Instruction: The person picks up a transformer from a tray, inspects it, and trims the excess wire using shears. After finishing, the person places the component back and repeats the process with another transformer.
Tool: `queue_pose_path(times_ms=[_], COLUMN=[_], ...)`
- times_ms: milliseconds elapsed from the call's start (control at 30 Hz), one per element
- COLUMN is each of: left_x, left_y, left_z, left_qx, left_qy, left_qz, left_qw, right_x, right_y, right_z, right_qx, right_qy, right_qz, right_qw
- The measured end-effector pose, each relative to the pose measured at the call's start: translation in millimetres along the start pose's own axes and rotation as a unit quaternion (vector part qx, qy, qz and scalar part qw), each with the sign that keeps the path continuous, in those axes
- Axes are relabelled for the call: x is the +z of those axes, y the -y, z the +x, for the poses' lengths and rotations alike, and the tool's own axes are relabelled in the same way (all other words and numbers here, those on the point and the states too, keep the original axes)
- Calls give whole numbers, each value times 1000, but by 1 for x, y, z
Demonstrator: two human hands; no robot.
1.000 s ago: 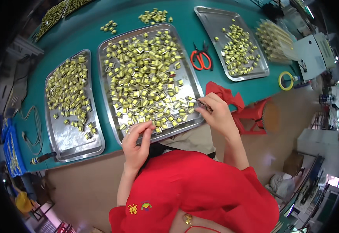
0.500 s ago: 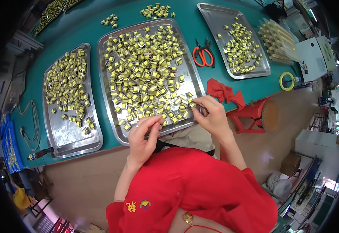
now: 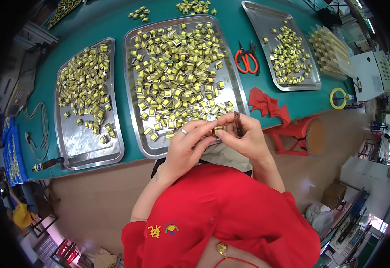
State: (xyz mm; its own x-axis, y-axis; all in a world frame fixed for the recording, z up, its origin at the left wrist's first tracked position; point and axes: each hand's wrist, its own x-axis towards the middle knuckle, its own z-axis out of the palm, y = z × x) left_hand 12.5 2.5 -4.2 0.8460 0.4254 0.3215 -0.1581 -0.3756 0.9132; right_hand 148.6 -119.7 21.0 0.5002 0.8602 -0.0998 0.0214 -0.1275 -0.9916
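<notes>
My left hand point(image 3: 187, 144) and my right hand point(image 3: 246, 138) meet over the near edge of the large middle metal tray point(image 3: 231, 87). Between their fingertips is one small yellow-taped transformer point(image 3: 217, 130), partly covered by the fingers. Both hands are closed on it. A thin dark brown strip point(image 3: 238, 123) sticks up among the fingers of my right hand; what it is I cannot make out. Many of the same small transformers point(image 3: 177, 73) lie heaped in the tray just beyond my hands.
A narrower tray point(image 3: 88, 155) of transformers lies to the left, another tray point(image 3: 260, 22) at the far right. Red-handled cutters point(image 3: 247, 61), a red cloth point(image 3: 268, 106) and a yellow tape roll point(image 3: 338, 98) lie on the green table. A red stool point(image 3: 293, 136) stands at its edge.
My hands were apart at the tray's near edge; now they are together, with a transformer between their fingertips. The brown strip now shows at my right hand. The whole view has shifted slightly.
</notes>
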Motion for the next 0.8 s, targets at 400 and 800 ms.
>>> queue_pose_path(times_ms=[400,800], left_x=[-4,-4], left_y=[8,9], left_z=[-15,-16], left_qx=[-134,-113], left_qy=[-16,-16], left_qz=[-166,-178], left_qw=[977,977], right_x=[8,9], right_y=[-14,-14], right_z=[-5,-5], right_qx=[-9,-13], right_qy=[21,19], right_qz=[119,109], right_qw=[993,994])
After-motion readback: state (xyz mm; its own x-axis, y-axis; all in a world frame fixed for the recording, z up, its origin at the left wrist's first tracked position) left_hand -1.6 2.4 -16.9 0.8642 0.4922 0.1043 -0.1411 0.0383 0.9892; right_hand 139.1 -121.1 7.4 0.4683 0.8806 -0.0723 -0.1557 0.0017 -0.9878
